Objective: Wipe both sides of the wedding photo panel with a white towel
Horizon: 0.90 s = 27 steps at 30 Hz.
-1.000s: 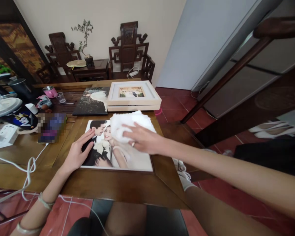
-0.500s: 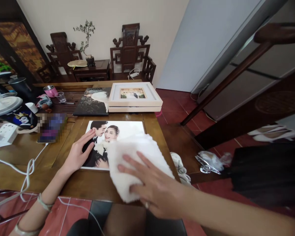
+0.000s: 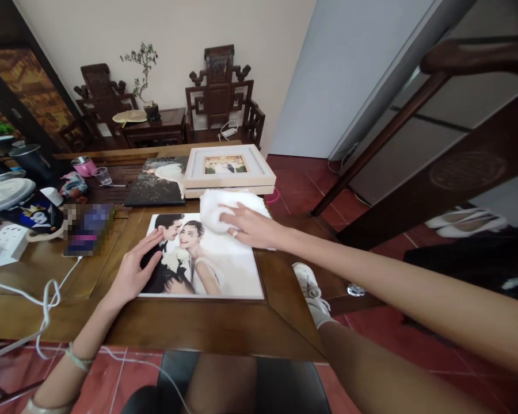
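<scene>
A photo panel (image 3: 233, 270) showing a couple lies flat on the wooden table (image 3: 190, 322) in front of me. My left hand (image 3: 136, 267) rests on its left edge, fingers stretched out and thumb apart. On the panel's upper right corner is a folded white towel (image 3: 211, 207), reaching past the edge toward the picture frames behind. My right hand (image 3: 252, 227) is pressed onto the towel with bent fingers, gripping it. A ring shows on one of its fingers.
Stacked light wooden picture frames (image 3: 228, 187) and a dark photo panel (image 3: 155, 184) lie behind. At left are a phone (image 3: 88, 230) on a white cable, a lidded cup (image 3: 34, 207), a power strip (image 3: 4, 244) and a pink mug (image 3: 84, 165). A dark chair rail (image 3: 380, 138) slants at right.
My right hand has moved the towel away from me, from the panel's lower right to its upper right corner, uncovering the picture there. My left hand stays on the left edge.
</scene>
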### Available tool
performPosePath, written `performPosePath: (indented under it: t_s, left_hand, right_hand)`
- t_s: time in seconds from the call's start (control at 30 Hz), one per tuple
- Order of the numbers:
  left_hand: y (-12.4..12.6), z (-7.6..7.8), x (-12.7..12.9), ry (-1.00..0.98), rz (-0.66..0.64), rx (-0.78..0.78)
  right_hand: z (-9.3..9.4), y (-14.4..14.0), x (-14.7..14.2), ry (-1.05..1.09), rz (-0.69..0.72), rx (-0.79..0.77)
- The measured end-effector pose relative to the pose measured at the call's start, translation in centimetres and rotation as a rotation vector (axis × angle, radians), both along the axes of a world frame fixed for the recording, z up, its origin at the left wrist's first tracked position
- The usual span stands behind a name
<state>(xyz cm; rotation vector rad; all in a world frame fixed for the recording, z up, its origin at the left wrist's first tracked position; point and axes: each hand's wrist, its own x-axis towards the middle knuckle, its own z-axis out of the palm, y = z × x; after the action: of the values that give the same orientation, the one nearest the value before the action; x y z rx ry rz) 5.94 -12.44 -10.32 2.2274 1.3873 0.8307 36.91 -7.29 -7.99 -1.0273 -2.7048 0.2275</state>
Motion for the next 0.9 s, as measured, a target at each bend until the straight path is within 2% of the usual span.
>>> performPosePath:
  t_s: [0.07,0.13,0.37,0.43,0.5,0.57,0.63,0.8,0.9]
  left_hand:
    - [0.0,0.0,0.0,0.000,0.001,-0.002]
    - [0.0,0.0,0.0,0.000,0.005,0.002]
    - [0.1,-0.2,0.0,-0.001,0.020,0.005]
    - [0.1,-0.2,0.0,-0.001,0.020,0.006]
    - [0.1,-0.2,-0.1,0.001,0.019,0.007]
    - [0.1,-0.2,-0.2,0.001,0.013,0.011]
    - [0.0,-0.1,-0.2,0.000,0.003,0.018]
    - [-0.1,-0.2,-0.3,0.001,0.001,0.024]
    - [-0.2,-0.2,-0.2,0.001,0.019,0.028]
  right_hand:
    - [-0.1,0.5,0.1,0.008,-0.038,0.012]
    - [-0.3,-0.6,0.0,0.005,-0.047,0.008]
    - [-0.6,-10.9,-1.5,0.032,0.067,-0.087]
    - [-0.7,-13.0,-1.9,0.046,0.156,-0.118]
    - [-0.8,-13.6,-2.1,0.055,0.260,-0.141]
    - [-0.8,-12.9,-2.1,0.065,0.313,-0.150]
    - [-0.8,-11.1,-1.9,0.079,0.296,-0.129]
    - [-1.0,-4.8,-1.1,0.075,0.111,0.001]
    - [-1.2,-2.0,-0.9,0.060,-0.011,0.038]
